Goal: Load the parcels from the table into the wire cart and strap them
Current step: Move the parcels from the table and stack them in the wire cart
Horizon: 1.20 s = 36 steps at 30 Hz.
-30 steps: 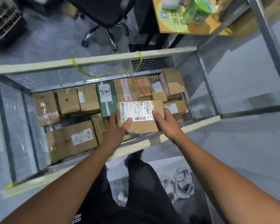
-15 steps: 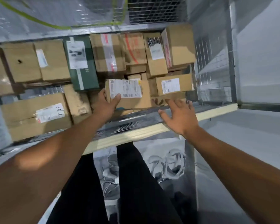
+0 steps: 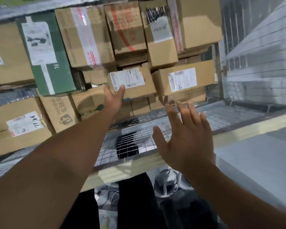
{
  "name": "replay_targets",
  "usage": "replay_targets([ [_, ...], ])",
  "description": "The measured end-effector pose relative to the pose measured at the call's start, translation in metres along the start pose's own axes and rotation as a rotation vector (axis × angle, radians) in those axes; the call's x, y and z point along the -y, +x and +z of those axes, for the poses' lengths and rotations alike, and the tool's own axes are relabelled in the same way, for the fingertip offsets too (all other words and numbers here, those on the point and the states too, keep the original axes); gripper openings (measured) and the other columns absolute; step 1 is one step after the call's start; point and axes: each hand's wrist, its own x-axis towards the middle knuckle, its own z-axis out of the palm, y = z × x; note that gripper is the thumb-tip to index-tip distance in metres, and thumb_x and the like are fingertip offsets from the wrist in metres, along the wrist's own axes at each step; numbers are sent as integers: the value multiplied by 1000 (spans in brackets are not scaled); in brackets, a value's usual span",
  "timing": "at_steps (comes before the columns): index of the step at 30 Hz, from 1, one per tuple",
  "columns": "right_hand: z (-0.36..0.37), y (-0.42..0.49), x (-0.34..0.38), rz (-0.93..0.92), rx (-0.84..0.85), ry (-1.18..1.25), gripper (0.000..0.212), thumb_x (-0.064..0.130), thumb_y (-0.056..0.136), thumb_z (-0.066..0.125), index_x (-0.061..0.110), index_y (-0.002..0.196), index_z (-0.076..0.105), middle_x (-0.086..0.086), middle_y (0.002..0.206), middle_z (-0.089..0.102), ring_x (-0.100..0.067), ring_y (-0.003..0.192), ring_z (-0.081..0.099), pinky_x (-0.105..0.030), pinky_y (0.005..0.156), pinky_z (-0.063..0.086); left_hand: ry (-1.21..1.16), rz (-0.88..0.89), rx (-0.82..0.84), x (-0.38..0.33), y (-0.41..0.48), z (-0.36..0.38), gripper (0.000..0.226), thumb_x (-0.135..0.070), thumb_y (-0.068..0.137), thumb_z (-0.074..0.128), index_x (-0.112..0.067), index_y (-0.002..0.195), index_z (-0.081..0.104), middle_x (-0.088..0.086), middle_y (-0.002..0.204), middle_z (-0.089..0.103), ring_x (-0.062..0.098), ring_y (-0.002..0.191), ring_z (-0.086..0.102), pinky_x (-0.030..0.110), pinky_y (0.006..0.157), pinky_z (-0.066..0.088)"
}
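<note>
Right grip point(image 3: 183, 139) is off the box! A second ago both had it; now this one hangs open, fingers spread, over the near rim of the wire cart point(image 3: 122, 169). Left grip point(image 3: 113, 98) alone has the labelled parcel point(image 3: 139, 90), thumb pinned on the white label and fingers hidden under it. It is seating the parcel mid-cart, just beside another labelled carton point(image 3: 183, 78), below the back row and right of the green box point(image 3: 46, 52). The view has dropped in close, too. To me this parcel looks nearly placed. Strapping is not begun, and no strap shows. The surface the parcels come from is out of view. Grey floor point(image 3: 254, 162) lies right of the cart.
</note>
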Motion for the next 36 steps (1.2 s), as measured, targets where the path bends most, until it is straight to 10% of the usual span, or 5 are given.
replay_targets([
  [18, 7, 3, -7, 22, 41, 47, 81, 74, 88, 26, 29, 154, 42, -11, 156, 46, -33, 153, 28, -58, 123, 23, 266, -280, -68, -53, -43, -7, 87, -68, 97, 49, -14, 160, 25, 9, 157, 42, 36, 138, 47, 54, 113, 43],
  [22, -21, -14, 8, 43, 48, 188, 94, 77, 84, 6, 29, 161, 29, -2, 165, 34, -24, 159, 9, -53, 127, 4, 330, 3, 49, -116, -125, -56, 77, -54, 98, 62, -17, 158, 35, 6, 154, 47, 27, 129, 57, 36, 104, 52],
  [26, -38, -106, 53, 294, -304, 634, 66, 57, 100, 47, 16, 152, 49, -5, 153, 51, -31, 154, 29, -59, 121, 21, 501, 381, 115, -164, -209, -119, 70, -60, 93, 65, -21, 150, 50, -7, 139, 50, -11, 90, 58, -1, 58, 40],
  [31, -24, -264, 67, 877, -447, 1009, 62, 44, 102, 58, 16, 155, 41, -9, 159, 43, -33, 150, 32, -53, 122, 25, 780, 681, 407, -176, -326, -119, 61, -50, 92, 68, -8, 136, 61, 19, 136, 62, 33, 124, 57, 45, 107, 45],
  [36, -14, -388, 55, 1201, -561, 1026, 56, 37, 101, 62, 12, 149, 51, -15, 147, 56, -34, 140, 47, -48, 117, 34, 960, 854, 751, -136, -437, -75, 62, -48, 96, 69, -15, 145, 54, 11, 147, 53, 31, 140, 45, 47, 118, 36],
])
